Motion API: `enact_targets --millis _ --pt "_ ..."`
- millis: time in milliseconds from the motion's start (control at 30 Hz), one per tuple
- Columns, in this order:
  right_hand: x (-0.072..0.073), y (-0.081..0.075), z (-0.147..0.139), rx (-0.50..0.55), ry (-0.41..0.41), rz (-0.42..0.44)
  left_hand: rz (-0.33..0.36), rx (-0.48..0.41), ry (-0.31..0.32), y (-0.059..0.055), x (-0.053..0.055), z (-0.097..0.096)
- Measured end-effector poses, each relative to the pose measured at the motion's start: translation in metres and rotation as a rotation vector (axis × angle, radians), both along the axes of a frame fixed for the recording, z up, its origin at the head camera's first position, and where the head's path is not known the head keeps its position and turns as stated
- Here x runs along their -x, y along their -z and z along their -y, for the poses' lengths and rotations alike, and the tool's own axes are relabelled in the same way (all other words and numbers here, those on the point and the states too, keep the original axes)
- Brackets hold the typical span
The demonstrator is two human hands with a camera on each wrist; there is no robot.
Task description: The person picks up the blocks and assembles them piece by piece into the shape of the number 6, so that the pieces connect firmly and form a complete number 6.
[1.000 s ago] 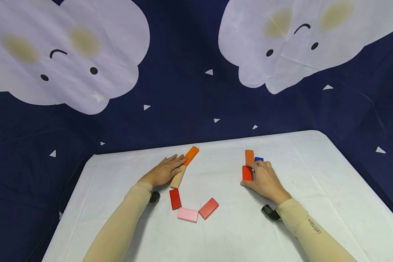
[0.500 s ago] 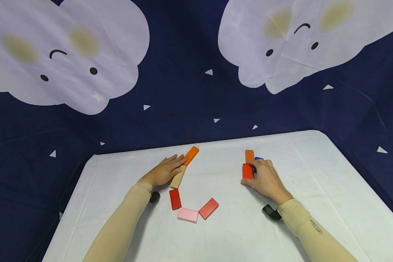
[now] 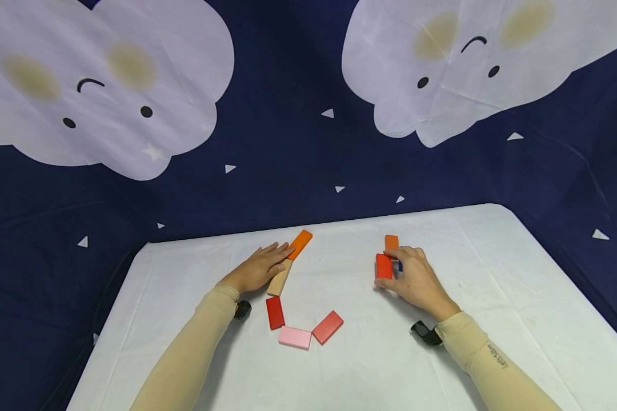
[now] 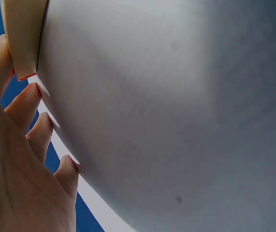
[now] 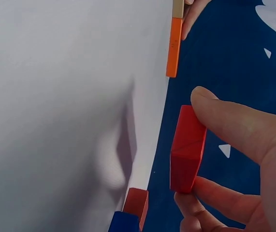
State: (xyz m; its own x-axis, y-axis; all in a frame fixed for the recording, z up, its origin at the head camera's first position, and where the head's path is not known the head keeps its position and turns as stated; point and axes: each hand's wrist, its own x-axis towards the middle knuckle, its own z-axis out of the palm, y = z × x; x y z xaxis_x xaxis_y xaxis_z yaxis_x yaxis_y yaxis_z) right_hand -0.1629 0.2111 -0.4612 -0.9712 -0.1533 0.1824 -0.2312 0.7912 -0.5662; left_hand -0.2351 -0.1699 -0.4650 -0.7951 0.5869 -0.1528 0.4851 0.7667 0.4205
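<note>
Between thumb and fingers, my right hand [image 3: 417, 279] pinches a red block [image 3: 383, 266]. In the right wrist view this red block [image 5: 188, 145] is off the cloth, its shadow beside it. Just beyond it lies an orange block [image 3: 391, 242]; a blue block [image 5: 124, 222] is mostly behind the hand in the head view. My left hand [image 3: 257, 268] rests with fingers stretched out at a curved row, the fingertips over an orange block [image 3: 300, 244] and the thumb at a tan block [image 3: 280, 279]. The tan block [image 4: 24, 38] also shows in the left wrist view.
Continuing the row toward me are a dark red block [image 3: 275, 312], a pink block [image 3: 295, 337] and a coral red block [image 3: 327, 327]. They lie on a white-covered table [image 3: 360, 377]. Behind its far edge hangs a navy cloth [image 3: 288, 171] with clouds.
My right hand has raised the red block from beside the blue one and shifted it slightly left. The left hand and the row of blocks have stayed still.
</note>
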Motion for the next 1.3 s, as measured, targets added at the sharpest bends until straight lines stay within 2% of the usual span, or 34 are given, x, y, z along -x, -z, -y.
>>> enact_targets --millis 500,1300 --pt "-0.004 -0.004 0.017 0.070 -0.030 0.025 0.002 0.007 -0.001 -0.001 0.000 0.000" --pt "-0.007 0.002 0.048 0.041 -0.112 -0.012 0.015 0.014 -0.010 -0.002 -0.001 -0.001"
